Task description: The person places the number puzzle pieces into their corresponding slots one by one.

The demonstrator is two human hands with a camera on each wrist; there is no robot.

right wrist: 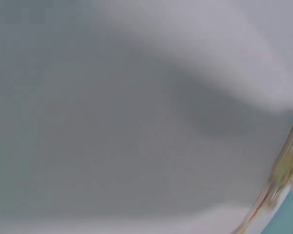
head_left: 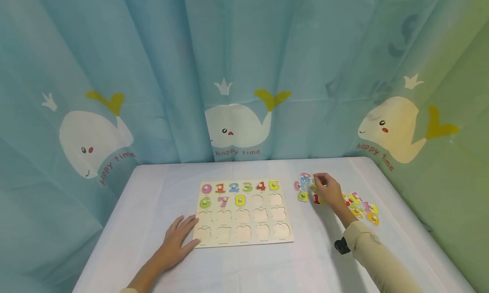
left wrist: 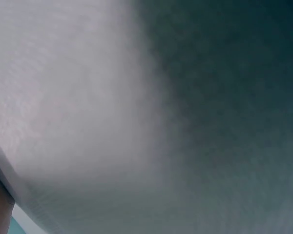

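Observation:
A wooden number puzzle board (head_left: 244, 235) lies mid-table. Coloured numbers 0 to 5 fill its top row and 6, 7, 8 (head_left: 240, 200) sit in the second row, while the other recesses are bare. My left hand (head_left: 180, 238) lies flat on the cloth, fingers straight and touching the board's lower-left corner. My right hand (head_left: 324, 187) reaches over a cluster of loose number pieces (head_left: 303, 191) right of the board. Its fingers are curled onto a greenish piece (head_left: 313, 186) there. Both wrist views are blurred and show mostly white cloth.
A second cluster of loose number pieces (head_left: 363, 208) lies farther right, near the table's right edge. A white cloth (head_left: 267, 263) covers the table, and a blue whale-print curtain (head_left: 237, 127) hangs close behind and beside it. A black strap (head_left: 341, 246) shows at my right wrist.

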